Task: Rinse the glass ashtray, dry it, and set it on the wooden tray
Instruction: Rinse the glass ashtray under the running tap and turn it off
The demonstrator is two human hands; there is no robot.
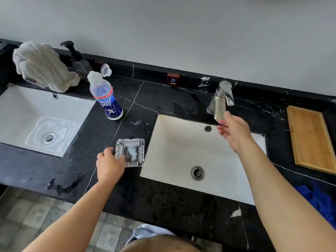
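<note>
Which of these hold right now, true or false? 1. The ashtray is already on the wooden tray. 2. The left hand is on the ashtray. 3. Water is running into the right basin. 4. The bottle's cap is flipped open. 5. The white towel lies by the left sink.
1. False. The glass ashtray sits on the black counter, left of the right basin; the wooden tray holds nothing.
2. True. The left hand touches its near left corner.
3. False. No stream shows; the right hand is at the faucet.
4. True. The plastic bottle has its cap hinged open.
5. True. The white towel is heaped behind the left sink.
</note>
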